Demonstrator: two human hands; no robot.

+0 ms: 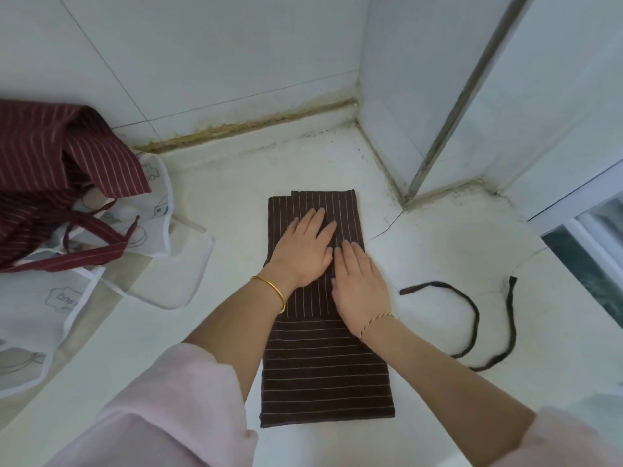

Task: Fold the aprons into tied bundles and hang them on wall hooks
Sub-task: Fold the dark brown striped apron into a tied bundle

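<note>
A dark brown apron with thin white stripes lies folded into a long narrow strip on the white counter. My left hand and my right hand press flat on its upper half, side by side, fingers straight. The apron's dark strap trails in loops on the counter to the right. A red striped apron is heaped at the far left, with its strap looping beneath. Under it lies a translucent white apron with printed drawings.
White tiled walls meet in a corner behind the counter, with a dirty seam along the base. A metal strip runs down the right wall. A window frame stands at the right edge. No hooks are in view.
</note>
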